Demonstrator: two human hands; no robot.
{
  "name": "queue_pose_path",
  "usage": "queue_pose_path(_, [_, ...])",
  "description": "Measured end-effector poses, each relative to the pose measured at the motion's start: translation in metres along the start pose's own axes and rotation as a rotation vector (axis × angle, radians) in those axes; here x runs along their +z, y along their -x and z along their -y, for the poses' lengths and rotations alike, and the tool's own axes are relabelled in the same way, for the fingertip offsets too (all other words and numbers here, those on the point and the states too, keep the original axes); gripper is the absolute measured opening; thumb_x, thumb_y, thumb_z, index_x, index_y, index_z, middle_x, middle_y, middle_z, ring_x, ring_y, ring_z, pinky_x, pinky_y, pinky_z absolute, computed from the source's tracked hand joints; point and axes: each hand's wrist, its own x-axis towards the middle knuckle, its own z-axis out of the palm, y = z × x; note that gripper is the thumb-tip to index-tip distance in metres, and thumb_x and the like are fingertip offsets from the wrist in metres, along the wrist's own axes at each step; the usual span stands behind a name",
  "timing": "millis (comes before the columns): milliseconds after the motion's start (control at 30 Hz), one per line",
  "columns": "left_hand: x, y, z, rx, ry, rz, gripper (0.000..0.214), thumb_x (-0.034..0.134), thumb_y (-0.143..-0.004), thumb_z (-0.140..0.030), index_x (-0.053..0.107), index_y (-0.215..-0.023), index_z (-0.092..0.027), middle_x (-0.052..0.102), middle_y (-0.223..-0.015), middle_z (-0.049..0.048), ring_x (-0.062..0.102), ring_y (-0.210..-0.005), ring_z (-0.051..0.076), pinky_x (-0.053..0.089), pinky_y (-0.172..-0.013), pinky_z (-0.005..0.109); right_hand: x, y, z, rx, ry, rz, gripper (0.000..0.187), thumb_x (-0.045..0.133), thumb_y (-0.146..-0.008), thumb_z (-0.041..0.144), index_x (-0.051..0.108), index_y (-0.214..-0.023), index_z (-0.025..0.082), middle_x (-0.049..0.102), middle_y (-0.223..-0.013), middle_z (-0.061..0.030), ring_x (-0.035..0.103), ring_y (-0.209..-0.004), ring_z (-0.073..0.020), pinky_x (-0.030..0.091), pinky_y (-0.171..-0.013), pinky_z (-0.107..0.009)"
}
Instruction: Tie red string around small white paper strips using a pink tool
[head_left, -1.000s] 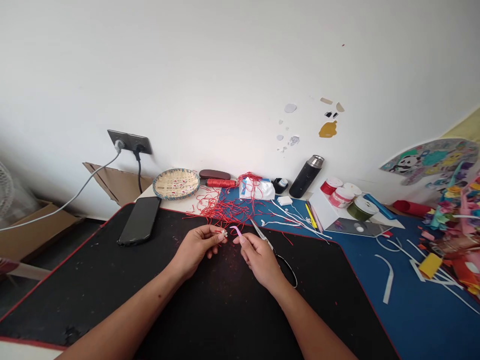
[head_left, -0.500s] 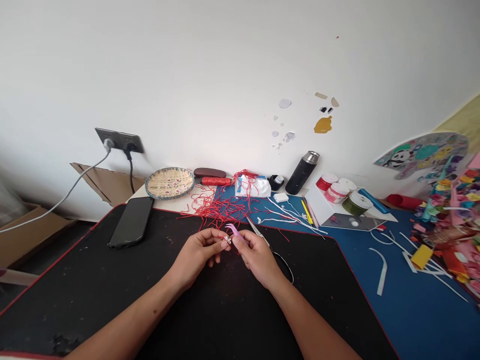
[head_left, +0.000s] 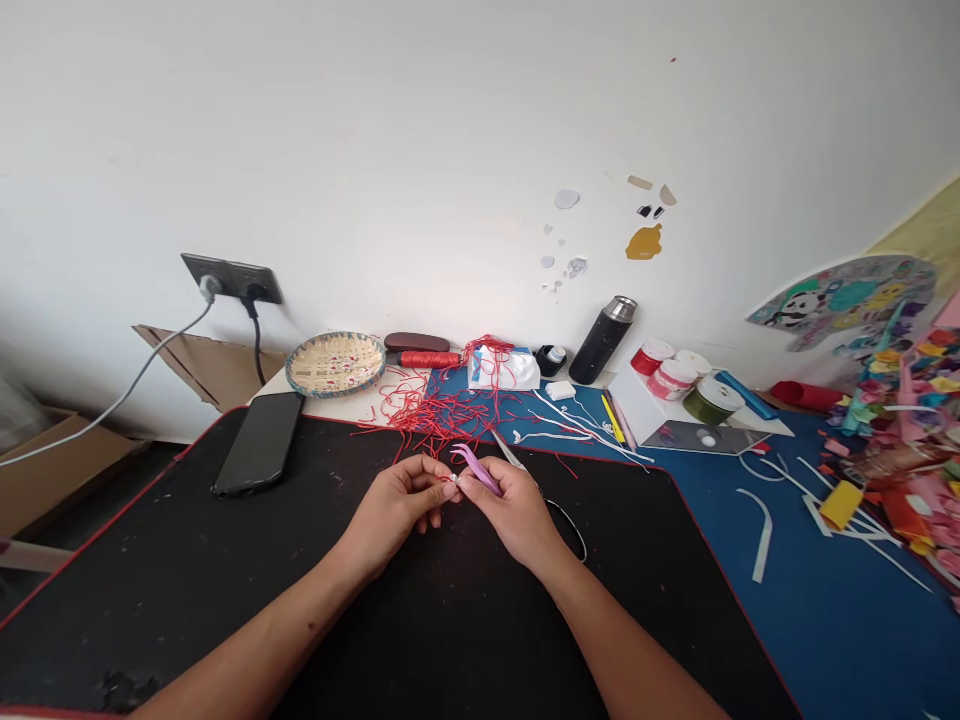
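Between my two hands, above the black mat (head_left: 420,640), is a small white knotted cord piece (head_left: 454,479) with red cord at its left side. My left hand (head_left: 409,500) pinches it between thumb and forefinger. My right hand (head_left: 514,505) is closed around purple tweezers (head_left: 477,468), their bent tips pointing up and left. The right thumb and forefinger also press at the white piece, which is mostly covered by fingertips. Just behind the right hand lie scissors (head_left: 508,450), partly hidden by it.
Loose red cord pieces (head_left: 442,415) pile up behind the hands. A woven basket (head_left: 335,365), phone (head_left: 259,445), red thread spool (head_left: 430,359) and black thermos (head_left: 602,340) stand around the back. Ribbon spools (head_left: 712,398) and white cords (head_left: 574,425) lie at right.
My right thumb and forefinger have moved left onto the white knotted piece, covering more of it. The tweezers now lie lower across the right hand. The camera view has shifted slightly.
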Motion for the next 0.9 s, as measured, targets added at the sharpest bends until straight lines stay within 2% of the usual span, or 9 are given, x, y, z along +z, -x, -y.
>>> queue_pose_path(267, [-0.0035,0.001,0.0001,-0.022,0.053,0.031,0.036,0.089,-0.072,-0.041,0.068,-0.084,-0.015,0.075,-0.074,0.0034,0.054,-0.047,0.008,0.035,-0.043,0.019,0.0015,0.0032,0.0058,-0.032,0.048,-0.027,0.017,0.064,-0.093,0.032,0.07,-0.083,0.019,0.064,-0.072,0.0013,0.05,-0.065,-0.014,0.038,-0.062,-0.024])
queue_pose_path(467, [-0.0024,0.0018,-0.0033,-0.044,0.082,0.019,0.038,0.09,-0.068,-0.041,0.068,-0.083,-0.015,0.075,-0.072,0.0035,0.053,-0.046,0.009,0.034,-0.043,0.02,0.0033,0.0051,0.007,-0.052,0.096,-0.046,0.02,0.063,-0.093,0.032,0.069,-0.081,0.018,0.059,-0.068,0.0026,0.046,-0.061,-0.013,0.035,-0.058,-0.024])
queue_pose_path(900, [-0.0028,0.0019,-0.0054,-0.039,0.087,0.019,0.038,0.09,-0.068,-0.042,0.068,-0.085,-0.016,0.074,-0.072,0.003,0.052,-0.049,0.01,0.034,-0.044,0.021,0.0004,0.0043,0.0078,-0.007,0.088,-0.019,0.032,0.059,-0.096,0.044,0.069,-0.082,0.018,0.055,-0.068,0.0016,0.043,-0.063,-0.0145,0.034,-0.059,-0.026])
